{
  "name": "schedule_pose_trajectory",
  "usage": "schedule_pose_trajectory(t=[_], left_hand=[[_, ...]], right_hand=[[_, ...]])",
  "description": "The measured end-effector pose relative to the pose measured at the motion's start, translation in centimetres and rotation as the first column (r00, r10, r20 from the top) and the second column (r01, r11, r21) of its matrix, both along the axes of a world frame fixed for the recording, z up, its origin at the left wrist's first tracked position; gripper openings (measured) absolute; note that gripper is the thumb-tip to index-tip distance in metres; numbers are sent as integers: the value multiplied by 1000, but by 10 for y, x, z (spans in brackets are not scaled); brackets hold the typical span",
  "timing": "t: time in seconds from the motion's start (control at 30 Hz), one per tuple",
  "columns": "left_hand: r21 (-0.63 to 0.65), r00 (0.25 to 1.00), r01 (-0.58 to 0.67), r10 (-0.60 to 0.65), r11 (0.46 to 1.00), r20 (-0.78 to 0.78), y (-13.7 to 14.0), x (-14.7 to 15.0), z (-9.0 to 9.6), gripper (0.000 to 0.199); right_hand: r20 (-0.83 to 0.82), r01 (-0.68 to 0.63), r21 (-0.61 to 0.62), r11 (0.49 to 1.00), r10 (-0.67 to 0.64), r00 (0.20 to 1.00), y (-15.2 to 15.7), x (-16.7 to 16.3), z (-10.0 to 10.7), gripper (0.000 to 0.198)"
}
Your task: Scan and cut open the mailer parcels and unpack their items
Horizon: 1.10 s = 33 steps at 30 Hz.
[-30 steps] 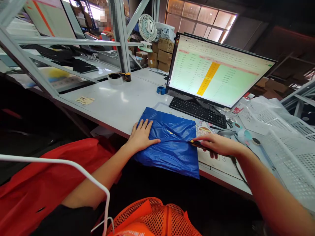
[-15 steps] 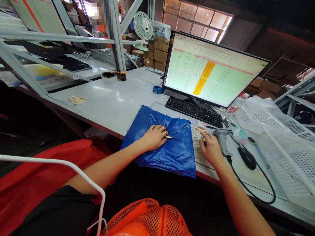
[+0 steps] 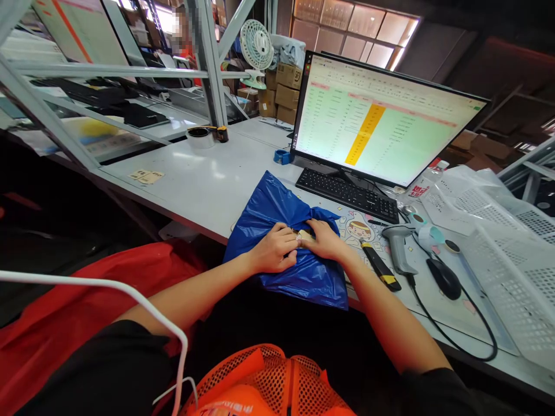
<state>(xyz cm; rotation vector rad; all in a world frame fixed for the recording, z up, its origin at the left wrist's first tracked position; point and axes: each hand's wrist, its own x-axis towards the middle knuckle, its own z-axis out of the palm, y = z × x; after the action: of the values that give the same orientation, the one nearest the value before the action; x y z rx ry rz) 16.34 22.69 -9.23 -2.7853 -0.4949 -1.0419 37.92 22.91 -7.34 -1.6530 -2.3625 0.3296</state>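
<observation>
A blue plastic mailer bag (image 3: 277, 202) lies at the front edge of the desk, wrinkled and slit open near its middle. My left hand (image 3: 277, 247) has its fingers curled on the bag at the left of the slit. On the other side, my right hand (image 3: 323, 240) grips the slit's right edge, fingers bent over the plastic. Something pale, cream-coloured, shows in the gap between both hands; its kind cannot be made out. To the right of the bag lies a yellow-and-black utility knife (image 3: 380, 266), touched by neither hand.
A grey barcode scanner (image 3: 399, 248) and a black mouse (image 3: 443, 278) with cables lie at the right, before white perforated baskets (image 3: 503, 277). Behind the bag stand a keyboard (image 3: 347, 193) and a monitor (image 3: 381, 124). Tape rolls and a tape measure (image 3: 222, 134) are farther back.
My right hand has left the utility knife on the desk and moved left onto the bag. The slit is spread wider, and the bag's upper part is bunched up.
</observation>
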Motion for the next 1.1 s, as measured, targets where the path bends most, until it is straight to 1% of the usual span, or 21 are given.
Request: schedule_pose_trajectory(t=[0.07, 0.13, 0.17, 0.27, 0.37, 0.43, 0.5, 0.57, 0.63, 0.7, 0.77, 0.8, 0.83, 0.87, 0.93, 0.97, 1.0, 1.03, 1.07, 1.1], left_hand=[[72, 995, 58, -64, 996, 80, -1, 4, 3, 26], [123, 984, 96, -113, 988, 139, -3, 11, 7, 29], [138, 978, 110, -131, 984, 160, -4, 14, 10, 30], [166, 971, 108, -140, 980, 192, -8, 23, 17, 33], [198, 976, 68, -106, 978, 191, -13, 29, 24, 37], [200, 974, 24, -68, 979, 215, -20, 33, 29, 40], [157, 970, -27, -12, 987, 242, -34, 32, 36, 42], [65, 973, -60, 44, 996, 227, -56, 24, 45, 43], [-61, 983, -67, 77, 996, 169, -87, 6, 54, 44], [-201, 994, -34, 53, 979, 93, -118, -20, 62, 44], [-352, 1000, 4, 7, 936, 29, -139, -48, 65, 45], [-434, 1000, -5, 5, 901, -3, -144, -62, 65, 46], [-515, 999, -46, 29, 856, -41, -144, -74, 65, 49], [-589, 993, -113, 76, 800, -88, -140, -84, 64, 51], [-686, 965, -263, 172, 678, -200, -122, -96, 65, 48], [-700, 945, -326, 198, 635, -260, -111, -98, 66, 41], [-691, 923, -382, 212, 614, -322, -99, -98, 68, 31], [-660, 897, -433, 222, 614, -382, -87, -95, 71, 25], [-608, 861, -494, 253, 622, -441, -75, -91, 74, 33], [-537, 813, -564, 311, 627, -492, -65, -86, 77, 51]], right_hand=[[116, 89, 34, 995, -92, 989, -1, -10, 8, 57], [226, 172, 108, 979, -193, 955, 0, -22, 16, 46], [260, 189, 151, 970, -223, 939, 1, -28, 18, 41], [279, 158, 280, 947, -237, 930, 5, -45, 23, 28], [262, 161, 387, 908, -275, 925, 15, -56, 24, 32], [240, 173, 432, 885, -298, 924, 26, -55, 28, 34], [239, 169, 430, 887, -292, 926, 40, -41, 34, 33], [262, 179, 372, 911, -288, 921, 53, -17, 40, 32], [283, 218, 307, 926, -307, 908, 63, 12, 43, 32], [283, 258, 276, 926, -335, 899, 67, 34, 41, 35], [276, 265, 251, 931, -331, 902, 67, 43, 36, 37], [271, 257, 233, 938, -317, 909, 67, 43, 33, 36], [262, 244, 215, 946, -296, 919, 66, 40, 31, 33], [248, 226, 201, 953, -273, 930, 66, 35, 30, 29], [207, 187, 188, 964, -225, 952, 64, 22, 33, 25], [187, 166, 186, 968, -201, 962, 63, 16, 36, 23], [162, 143, 185, 972, -174, 971, 61, 11, 39, 21], [131, 122, 185, 975, -148, 980, 58, 6, 43, 20], [90, 109, 179, 978, -127, 988, 54, 2, 46, 20], [45, 106, 171, 979, -116, 992, 49, -1, 48, 22]])
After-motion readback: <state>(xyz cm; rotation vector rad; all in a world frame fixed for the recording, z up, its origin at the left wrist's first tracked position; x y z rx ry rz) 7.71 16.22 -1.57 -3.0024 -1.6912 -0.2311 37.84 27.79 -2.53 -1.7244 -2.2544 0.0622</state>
